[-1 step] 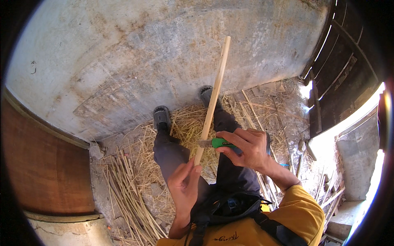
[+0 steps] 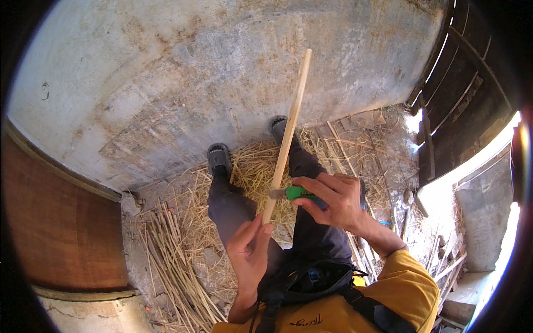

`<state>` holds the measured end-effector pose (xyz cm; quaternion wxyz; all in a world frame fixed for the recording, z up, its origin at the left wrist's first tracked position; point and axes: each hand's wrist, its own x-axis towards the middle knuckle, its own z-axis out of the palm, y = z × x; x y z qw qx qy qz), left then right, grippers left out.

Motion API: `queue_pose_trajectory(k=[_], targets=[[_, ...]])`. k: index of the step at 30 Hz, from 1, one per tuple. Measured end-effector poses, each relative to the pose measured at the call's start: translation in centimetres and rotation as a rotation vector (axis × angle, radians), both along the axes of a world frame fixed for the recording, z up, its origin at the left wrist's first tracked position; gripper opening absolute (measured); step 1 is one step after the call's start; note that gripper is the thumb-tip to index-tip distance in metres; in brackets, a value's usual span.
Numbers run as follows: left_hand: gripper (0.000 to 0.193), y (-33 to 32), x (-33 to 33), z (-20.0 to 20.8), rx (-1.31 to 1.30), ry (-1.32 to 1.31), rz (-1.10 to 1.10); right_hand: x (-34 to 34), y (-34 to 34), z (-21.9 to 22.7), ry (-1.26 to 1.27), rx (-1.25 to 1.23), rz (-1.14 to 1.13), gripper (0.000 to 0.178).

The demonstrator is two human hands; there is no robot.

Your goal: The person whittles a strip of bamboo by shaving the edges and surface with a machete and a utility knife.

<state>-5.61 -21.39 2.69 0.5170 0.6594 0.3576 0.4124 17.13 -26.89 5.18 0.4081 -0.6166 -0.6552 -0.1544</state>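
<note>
Over straw [image 2: 255, 169], stick [image 2: 288, 139] slants toward wall [image 2: 211, 72], steepness unclear.

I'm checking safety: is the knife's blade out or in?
Out: the blade shows beyond the green handle in the right hand, over the stick.

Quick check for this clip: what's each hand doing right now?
Left hand: closed, pinching the lower end of the wooden stick.
Right hand: closed around the green handle of a knife, blade against the stick.
</note>
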Motion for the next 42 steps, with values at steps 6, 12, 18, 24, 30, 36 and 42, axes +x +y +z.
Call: queue_pose_trajectory(k=[6,12,18,24,30,36,42], targets=[[0.029,-0.5,-0.4,-0.3,0.01,0.048,0.041,1.5,1.0,-0.3,0.034,0.027,-0.018,0.034],[0.035,-0.6,-1.1,-1.4,0.04,0.061,0.05,2.3,1.8,0.9,0.084,-0.042,-0.007,0.032],[0.034,-0.8,-1.3,-1.0,0.032,0.06,0.078,2.9,2.9,0.4,0.104,-0.024,0.0,0.031],[0.033,-1.0,-1.9,-1.2,0.063,0.139,0.075,4.9,4.6,0.4,0.174,-0.001,-0.053,0.031],[0.031,-1.4,-2.8,-3.4,0.061,0.155,0.084,8.3,7.0,0.4,0.233,0.119,-0.179,0.03],[0.031,-1.0,-3.1,-3.9,0.063,0.163,0.098,8.3,7.8,-0.3,0.186,0.063,-0.178,0.031],[0.031,-0.8,-3.2,-3.0,0.012,0.244,0.081,8.4,8.7,-1.1,0.202,0.095,-0.172,0.029]])
